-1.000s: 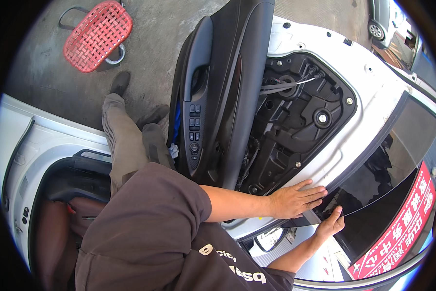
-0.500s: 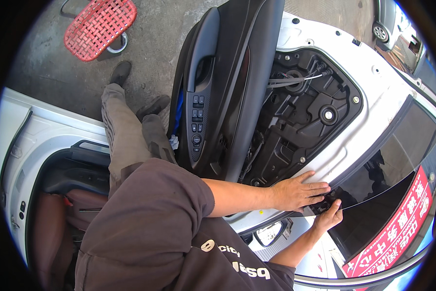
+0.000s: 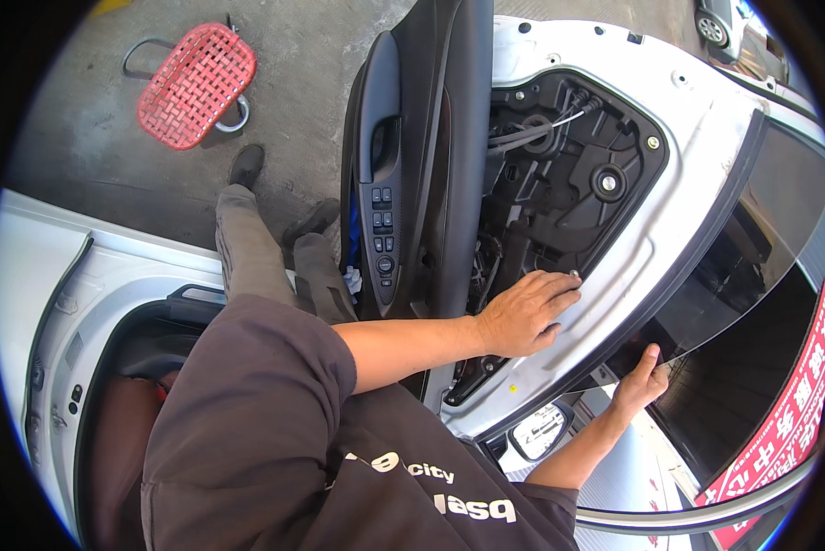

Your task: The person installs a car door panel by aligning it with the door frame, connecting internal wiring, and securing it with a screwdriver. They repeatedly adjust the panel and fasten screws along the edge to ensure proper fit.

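My left hand (image 3: 527, 312) lies over the edge of the white door's (image 3: 669, 92) black inner plate (image 3: 550, 202), fingers extended and slightly bent, fingertips by a small bolt (image 3: 575, 274). My right hand (image 3: 642, 376) grips the lower edge of the dark window glass (image 3: 743, 248), thumb on top and fingers hidden beneath. The loose black trim panel (image 3: 421, 165), with switches and armrest, stands along the left of the exposed door interior, where cables (image 3: 532, 136) show.
A red woven seat with a metal frame (image 3: 194, 83) stands on the concrete floor at upper left. A white door opening (image 3: 45, 275) with a brown seat (image 3: 114, 441) is left of me. A side mirror (image 3: 536, 427) and red banner (image 3: 789, 395) are right; another car (image 3: 724, 28) is behind.
My left hand has moved up and left from the window's lower edge onto the door's inner plate edge. My right hand remains at the glass. The view has shifted slightly.
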A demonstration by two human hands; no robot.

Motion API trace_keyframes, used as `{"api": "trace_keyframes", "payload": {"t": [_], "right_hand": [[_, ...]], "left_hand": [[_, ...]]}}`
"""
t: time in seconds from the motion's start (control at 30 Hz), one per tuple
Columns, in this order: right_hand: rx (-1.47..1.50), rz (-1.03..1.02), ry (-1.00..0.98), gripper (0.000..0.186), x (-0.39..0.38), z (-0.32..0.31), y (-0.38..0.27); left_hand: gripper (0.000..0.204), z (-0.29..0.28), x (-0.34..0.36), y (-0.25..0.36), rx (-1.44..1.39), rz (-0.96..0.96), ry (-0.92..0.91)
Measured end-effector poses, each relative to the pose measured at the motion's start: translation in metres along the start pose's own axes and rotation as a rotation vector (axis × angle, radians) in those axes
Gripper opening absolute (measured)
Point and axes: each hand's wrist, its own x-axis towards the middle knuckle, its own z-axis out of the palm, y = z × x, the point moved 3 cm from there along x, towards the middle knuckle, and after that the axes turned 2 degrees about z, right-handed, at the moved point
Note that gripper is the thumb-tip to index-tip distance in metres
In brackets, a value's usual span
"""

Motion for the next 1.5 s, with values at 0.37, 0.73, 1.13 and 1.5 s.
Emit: {"api": "trace_keyframes", "payload": {"t": [0.37,0.73,1.13,1.5], "right_hand": [[0.019,-0.020,0.092,0.042,0.003,0.005,0.008],[0.032,-0.026,-0.014,0.042,0.000,0.001,0.002],[0.021,-0.049,0.046,0.042,-0.003,0.005,0.001],[0.025,-0.042,0.094,0.040,-0.006,0.002,0.003]], "left_hand": [[0.074,-0.033,0.007,-0.086,-0.008,-0.783,-0.020],[0.082,-0.042,0.056,-0.116,-0.101,-1.062,-0.217],[0.064,-0.049,0.104,-0.147,0.375,-0.927,-0.665],[0.039,-0.058,0.104,-0.159,0.907,-0.523,-0.997]]}}
